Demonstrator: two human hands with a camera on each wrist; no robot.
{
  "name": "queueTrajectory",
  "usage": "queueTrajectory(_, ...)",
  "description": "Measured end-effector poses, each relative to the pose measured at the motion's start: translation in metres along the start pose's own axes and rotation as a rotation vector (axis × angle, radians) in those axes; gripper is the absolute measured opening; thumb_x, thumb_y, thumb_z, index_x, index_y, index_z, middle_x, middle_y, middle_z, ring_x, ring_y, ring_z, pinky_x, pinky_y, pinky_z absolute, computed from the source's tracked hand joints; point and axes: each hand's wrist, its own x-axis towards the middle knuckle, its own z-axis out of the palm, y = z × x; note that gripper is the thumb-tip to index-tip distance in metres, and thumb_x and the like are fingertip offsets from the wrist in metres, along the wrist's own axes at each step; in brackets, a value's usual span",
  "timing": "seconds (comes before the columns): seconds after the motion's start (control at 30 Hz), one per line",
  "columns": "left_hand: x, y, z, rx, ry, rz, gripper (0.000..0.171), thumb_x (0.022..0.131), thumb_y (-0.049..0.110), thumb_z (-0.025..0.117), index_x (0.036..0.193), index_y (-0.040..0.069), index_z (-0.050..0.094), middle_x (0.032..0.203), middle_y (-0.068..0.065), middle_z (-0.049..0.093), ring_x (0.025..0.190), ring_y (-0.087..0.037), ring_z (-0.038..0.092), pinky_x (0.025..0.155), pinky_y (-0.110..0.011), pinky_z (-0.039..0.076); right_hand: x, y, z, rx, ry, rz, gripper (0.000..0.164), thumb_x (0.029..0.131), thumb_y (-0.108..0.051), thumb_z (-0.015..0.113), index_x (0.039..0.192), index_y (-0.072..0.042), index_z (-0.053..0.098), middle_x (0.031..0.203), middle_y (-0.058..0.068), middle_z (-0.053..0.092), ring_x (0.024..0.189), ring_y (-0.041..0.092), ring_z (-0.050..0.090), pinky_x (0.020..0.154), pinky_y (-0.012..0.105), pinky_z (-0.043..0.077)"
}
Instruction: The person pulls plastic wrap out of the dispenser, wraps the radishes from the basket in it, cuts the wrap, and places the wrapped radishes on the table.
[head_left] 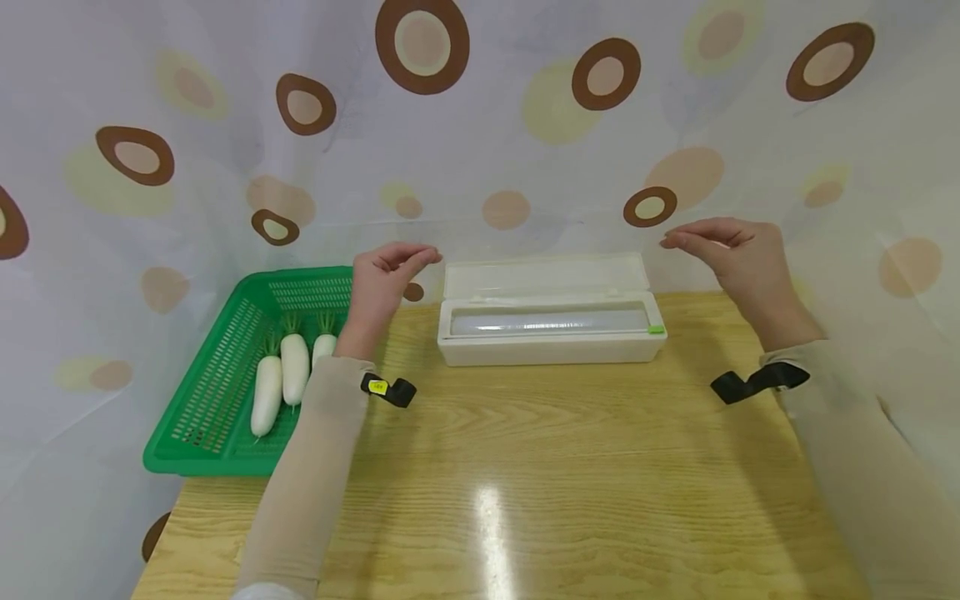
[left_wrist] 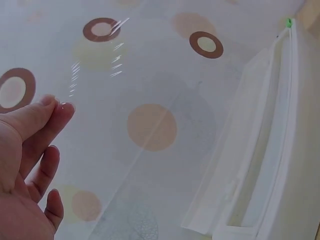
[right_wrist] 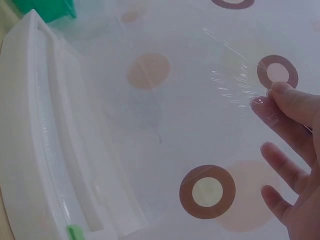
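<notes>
Clear cling film [left_wrist: 116,59] stretches between the two raised hands, showing mostly as thin glints and creases in both wrist views. Thumb and forefinger of the left hand [head_left: 377,287] pinch one corner of it. The right hand [head_left: 750,262] pinches the opposite corner the same way, its other fingers loosely bent in the right wrist view. Between and below the hands, a long white dispenser box [head_left: 551,351] sits at the back of the table with its lid [head_left: 547,277] raised. Inside lies a film roll [head_left: 551,322]; a small green slider [head_left: 656,329] is at the box's right end.
A green plastic basket [head_left: 206,367] stands at the left of the wooden table [head_left: 570,467]. It contains white radishes [head_left: 267,396] with green tops, partly hidden behind the left forearm. A dotted curtain [head_left: 502,125] hangs close behind the box.
</notes>
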Motion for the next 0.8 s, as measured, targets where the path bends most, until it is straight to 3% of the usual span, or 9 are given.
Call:
queueTrajectory(0.03,0.0,0.001,0.0,0.007,0.002,0.013,0.026,0.098,0.027,0.075,0.11,0.005,0.08,0.096,0.009,0.079,0.064,-0.009,0.07,0.084,-0.027,0.057,0.0,-0.001,0.0,0.004,0.003,-0.006,0.035,0.098,-0.029,0.075,0.119,-0.001,0.078,0.1,-0.012,0.08,0.115,0.008,0.062,0.094,0.013,0.044)
queueTrajectory(0.1,0.001,0.004,0.0,0.013,0.008,0.033,0.025,0.098,0.026,0.075,0.109,0.005,0.081,0.097,0.008,0.079,0.083,-0.009,0.072,0.093,-0.029,0.054,0.0,-0.004,-0.001,0.007,0.014,-0.02,0.033,0.097,-0.027,0.076,0.117,-0.001,0.078,0.099,-0.012,0.08,0.11,0.008,0.062,0.073,0.015,0.046)
queueTrajectory(0.2,0.002,0.009,0.0,0.013,0.018,0.071,0.022,0.098,0.024,0.075,0.107,0.005,0.081,0.096,0.007,0.079,0.109,-0.013,0.068,0.103,-0.033,0.049,0.0,-0.008,-0.003,0.018,0.021,-0.031,0.032,0.097,-0.026,0.076,0.116,-0.001,0.078,0.099,-0.012,0.08,0.109,0.008,0.063,0.07,0.014,0.046)
queueTrajectory(0.27,0.003,0.012,0.0,0.006,0.019,0.089,0.021,0.098,0.023,0.075,0.107,0.005,0.081,0.096,0.008,0.079,0.112,-0.017,0.067,0.105,-0.035,0.048,0.0,-0.011,-0.005,0.017,0.026,-0.038,0.031,0.097,-0.025,0.076,0.116,0.0,0.078,0.099,-0.011,0.08,0.109,0.008,0.063,0.073,0.013,0.048)
queueTrajectory(0.33,0.003,0.016,-0.001,0.001,0.023,0.114,0.021,0.098,0.021,0.075,0.107,0.003,0.081,0.094,0.009,0.079,0.111,-0.018,0.068,0.104,-0.035,0.049,0.001,-0.015,-0.006,0.016,0.027,-0.043,0.032,0.097,-0.024,0.076,0.117,0.001,0.078,0.1,-0.011,0.08,0.114,0.009,0.063,0.094,0.011,0.045)
queueTrajectory(0.6,0.004,0.029,-0.002,0.001,0.044,0.158,0.02,0.098,0.02,0.075,0.108,0.004,0.081,0.095,0.008,0.079,0.106,-0.017,0.068,0.1,-0.034,0.049,0.003,-0.027,-0.008,0.041,0.061,-0.09,0.027,0.096,-0.019,0.078,0.113,0.002,0.079,0.1,-0.009,0.079,0.112,0.01,0.063,0.096,0.013,0.045)
queueTrajectory(0.8,0.002,0.037,-0.003,0.021,0.049,0.194,0.021,0.097,0.021,0.076,0.107,0.003,0.081,0.094,0.009,0.079,0.104,-0.017,0.067,0.097,-0.034,0.046,0.002,-0.033,-0.007,0.231,0.056,-0.148,0.021,0.093,-0.007,0.079,0.108,0.008,0.078,0.093,-0.003,0.08,0.104,0.014,0.067,0.093,0.013,0.049)
